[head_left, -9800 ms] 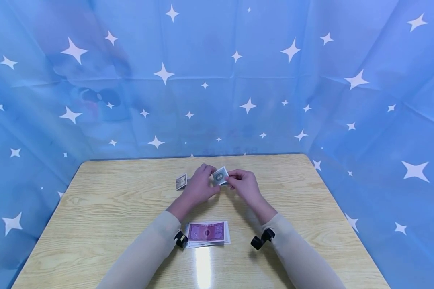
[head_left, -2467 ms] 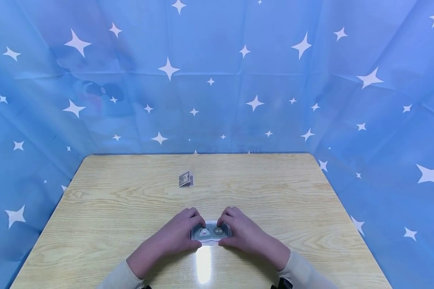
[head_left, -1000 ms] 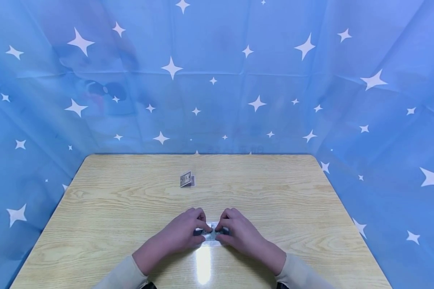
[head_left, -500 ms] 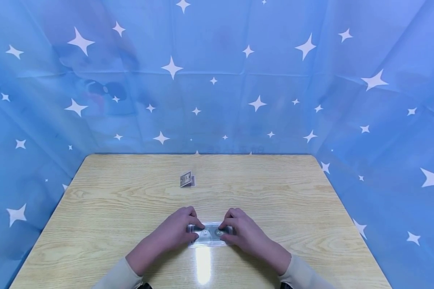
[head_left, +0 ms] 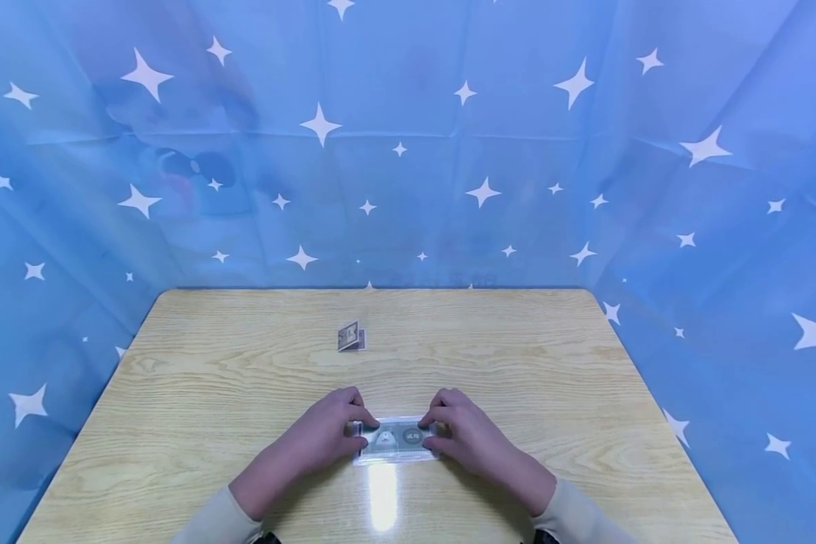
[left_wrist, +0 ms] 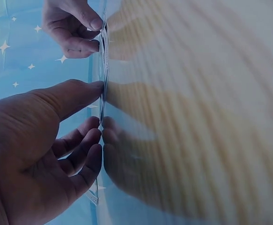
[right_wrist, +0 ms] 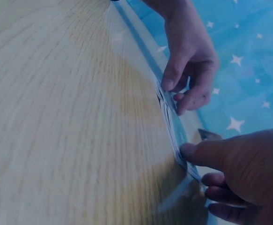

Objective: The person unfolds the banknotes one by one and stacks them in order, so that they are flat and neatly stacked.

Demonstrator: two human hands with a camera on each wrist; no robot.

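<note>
A stack of play banknotes (head_left: 398,447) lies flat near the front of the table, with a creased grey-green note on top. At its left end my left hand (head_left: 326,429) presses the note with thumb and fingertips. My right hand (head_left: 465,434) does the same at the right end. In the left wrist view, the thumb of the left hand (left_wrist: 28,136) touches the stack's edge with loosely bent fingers beside it. The right wrist view has the right hand (right_wrist: 251,171) with its thumb on the notes. Farther back stands a folded banknote (head_left: 348,335), half open.
The wooden table (head_left: 551,363) has rounded far corners. Behind it and along both sides hangs a blue curtain (head_left: 408,174) with white stars. A bright light reflection falls on the tabletop just in front of the stack.
Earlier both hands held the folded grey-green note farther back, and a purple note topped the stack. The grey-green note now lies opened on it. Lately the hands slid from its middle outward.
</note>
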